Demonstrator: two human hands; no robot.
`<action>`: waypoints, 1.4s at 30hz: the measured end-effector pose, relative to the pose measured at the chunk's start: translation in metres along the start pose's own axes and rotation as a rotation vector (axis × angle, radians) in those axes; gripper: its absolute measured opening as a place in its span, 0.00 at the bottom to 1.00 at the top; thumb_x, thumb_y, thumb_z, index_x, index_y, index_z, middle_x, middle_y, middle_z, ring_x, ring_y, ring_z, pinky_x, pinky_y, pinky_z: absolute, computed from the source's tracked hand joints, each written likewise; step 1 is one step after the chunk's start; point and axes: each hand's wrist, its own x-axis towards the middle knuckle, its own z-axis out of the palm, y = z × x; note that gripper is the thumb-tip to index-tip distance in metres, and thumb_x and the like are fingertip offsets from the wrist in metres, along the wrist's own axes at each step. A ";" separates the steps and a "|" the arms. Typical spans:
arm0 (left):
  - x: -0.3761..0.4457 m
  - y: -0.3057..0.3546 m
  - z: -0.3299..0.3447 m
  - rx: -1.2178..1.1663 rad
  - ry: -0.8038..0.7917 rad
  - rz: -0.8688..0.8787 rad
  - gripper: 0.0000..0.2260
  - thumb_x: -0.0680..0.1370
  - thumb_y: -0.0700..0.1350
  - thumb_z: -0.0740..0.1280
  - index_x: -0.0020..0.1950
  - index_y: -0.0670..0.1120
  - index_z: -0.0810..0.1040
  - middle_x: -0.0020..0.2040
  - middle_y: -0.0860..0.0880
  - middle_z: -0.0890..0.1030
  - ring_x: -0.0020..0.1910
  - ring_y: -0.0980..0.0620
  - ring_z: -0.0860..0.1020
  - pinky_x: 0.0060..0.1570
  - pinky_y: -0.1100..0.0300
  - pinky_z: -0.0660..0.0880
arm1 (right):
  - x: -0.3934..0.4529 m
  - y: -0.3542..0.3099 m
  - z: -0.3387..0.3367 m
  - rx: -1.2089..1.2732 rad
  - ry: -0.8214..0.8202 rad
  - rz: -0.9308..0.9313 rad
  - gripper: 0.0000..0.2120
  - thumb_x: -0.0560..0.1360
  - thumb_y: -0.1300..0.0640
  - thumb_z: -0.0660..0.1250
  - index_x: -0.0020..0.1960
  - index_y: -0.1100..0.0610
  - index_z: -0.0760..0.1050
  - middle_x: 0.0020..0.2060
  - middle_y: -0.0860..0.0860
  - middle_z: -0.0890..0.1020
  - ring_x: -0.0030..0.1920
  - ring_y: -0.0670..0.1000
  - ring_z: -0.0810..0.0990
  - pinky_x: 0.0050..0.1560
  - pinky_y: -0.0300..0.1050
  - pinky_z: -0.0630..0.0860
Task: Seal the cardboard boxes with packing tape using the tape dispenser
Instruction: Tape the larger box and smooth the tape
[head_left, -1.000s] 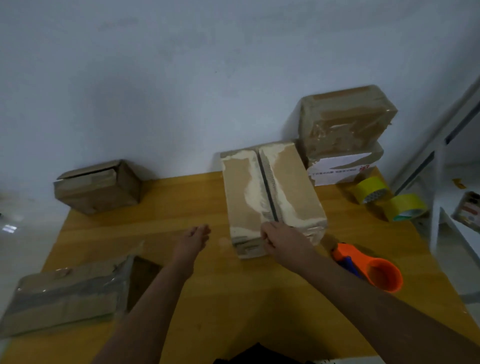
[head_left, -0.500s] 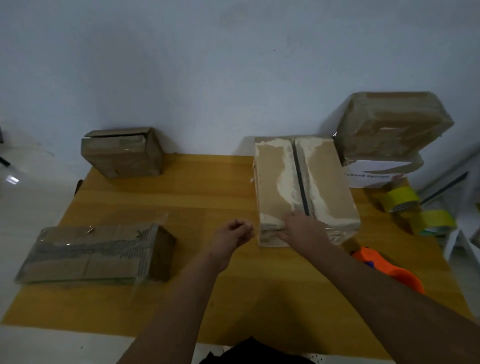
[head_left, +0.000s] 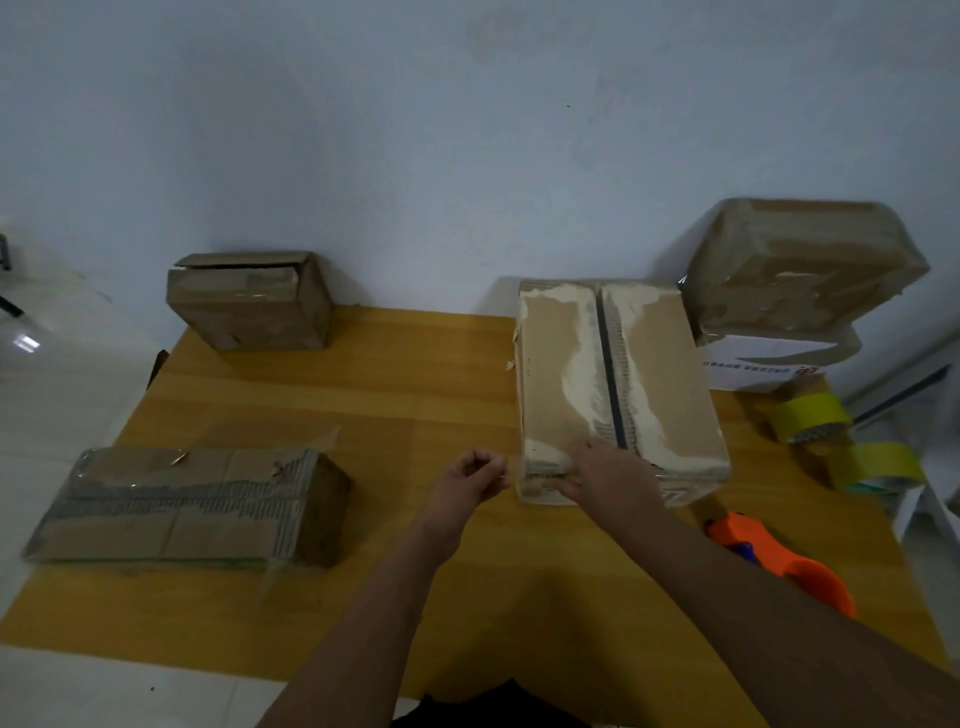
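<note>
Seemingly the work sits partway: the long box (head_left: 618, 384) in the middle of the wooden table (head_left: 395, 374) has its flaps closed but the dark centre seam looks untaped, while the box at front left (head_left: 182, 506) and the wrapped box on the stack at right (head_left: 802, 265) already shine with tape. The small box at back left (head_left: 249, 301) has its top flap ajar — likely waiting. The right hand (head_left: 605, 475) rests on the long box's near end, fingers curled over the edge there; the left hand (head_left: 470, 475) hovers just beside it, loosely curled, perhaps pinching something thin — hard to tell. The orange tape dispenser (head_left: 779, 564) lies untouched on the table, half hidden behind the right forearm, which blocks an easy reach. Two yellow tape rolls (head_left: 844, 441) sit at the right edge
</note>
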 end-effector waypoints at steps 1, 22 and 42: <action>0.002 0.002 -0.003 -0.018 -0.023 -0.001 0.04 0.80 0.40 0.67 0.46 0.42 0.76 0.42 0.50 0.79 0.43 0.55 0.80 0.54 0.60 0.77 | 0.001 0.000 -0.001 0.002 0.000 0.000 0.22 0.76 0.37 0.61 0.61 0.53 0.71 0.55 0.51 0.78 0.54 0.53 0.79 0.51 0.49 0.76; 0.015 -0.014 0.054 0.490 0.261 0.168 0.06 0.85 0.47 0.55 0.52 0.45 0.68 0.45 0.48 0.73 0.37 0.53 0.71 0.31 0.62 0.66 | 0.004 0.007 0.007 0.100 0.063 -0.017 0.20 0.75 0.39 0.63 0.59 0.52 0.73 0.52 0.51 0.79 0.52 0.53 0.79 0.48 0.48 0.76; 0.008 -0.009 -0.004 1.078 -0.146 0.349 0.11 0.78 0.52 0.69 0.54 0.47 0.77 0.54 0.51 0.74 0.47 0.56 0.77 0.47 0.57 0.77 | 0.005 0.011 0.014 0.089 0.047 0.006 0.24 0.74 0.34 0.62 0.58 0.53 0.73 0.52 0.51 0.79 0.52 0.53 0.79 0.47 0.48 0.76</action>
